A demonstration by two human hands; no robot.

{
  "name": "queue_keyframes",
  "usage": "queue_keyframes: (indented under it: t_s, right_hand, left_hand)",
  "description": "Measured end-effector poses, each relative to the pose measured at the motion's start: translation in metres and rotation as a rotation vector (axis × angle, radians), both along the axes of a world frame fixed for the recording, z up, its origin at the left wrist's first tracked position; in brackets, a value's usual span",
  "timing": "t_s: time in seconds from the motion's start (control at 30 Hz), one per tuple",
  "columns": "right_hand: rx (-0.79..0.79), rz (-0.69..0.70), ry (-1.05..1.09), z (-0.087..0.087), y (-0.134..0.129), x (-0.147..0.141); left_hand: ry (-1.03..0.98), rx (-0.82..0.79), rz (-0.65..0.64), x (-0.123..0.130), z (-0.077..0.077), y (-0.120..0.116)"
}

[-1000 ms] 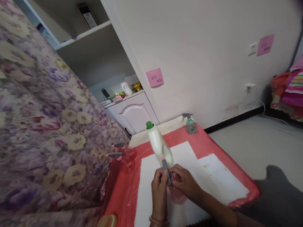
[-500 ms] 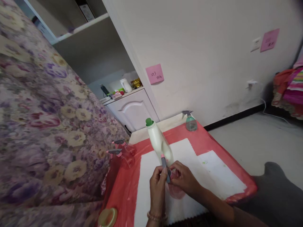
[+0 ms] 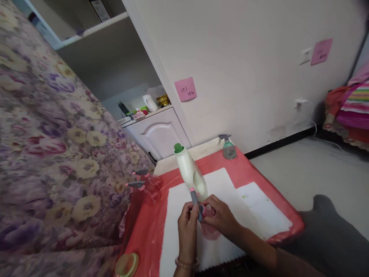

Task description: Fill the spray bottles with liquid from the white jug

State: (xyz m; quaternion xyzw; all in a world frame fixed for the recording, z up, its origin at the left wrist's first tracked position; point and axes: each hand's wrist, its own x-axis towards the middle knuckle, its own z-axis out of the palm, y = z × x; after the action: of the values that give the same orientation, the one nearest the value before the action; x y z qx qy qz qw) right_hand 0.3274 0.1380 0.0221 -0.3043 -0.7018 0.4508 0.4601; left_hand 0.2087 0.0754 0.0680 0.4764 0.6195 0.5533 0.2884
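Observation:
A clear pink spray bottle (image 3: 210, 232) with a grey trigger head (image 3: 195, 196) stands at the front of the white cloth. My left hand (image 3: 186, 227) has its fingers closed on the trigger head. The fingers of my right hand (image 3: 221, 216) are pinched round the pink collar at the bottle's neck and hide part of it. Just behind the bottle is a pale green jug (image 3: 188, 169) with a green cap on top, its lower end partly behind the trigger head.
Two pink spray bottles (image 3: 151, 195) stand at the table's left side, and a green spray bottle (image 3: 230, 151) at the back right. A round yellowish lid (image 3: 127, 265) lies at the front left. A floral curtain (image 3: 57, 154) hangs close on the left; a wall (image 3: 245, 77) rises behind.
The whole view has shifted slightly, so things appear a little further left. Both hands keep hold of the spray bottle; the pink collar shows more between the fingers now.

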Motion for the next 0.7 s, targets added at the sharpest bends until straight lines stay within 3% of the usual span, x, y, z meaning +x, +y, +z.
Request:
queue_keyframes:
  t_s: [0.7]
  right_hand:
    - [0.021,0.008,0.016,-0.0087,0.0012,-0.0034]
  left_hand:
    - [-0.016,0.007,-0.040,0.0039,0.0048,0.0036]
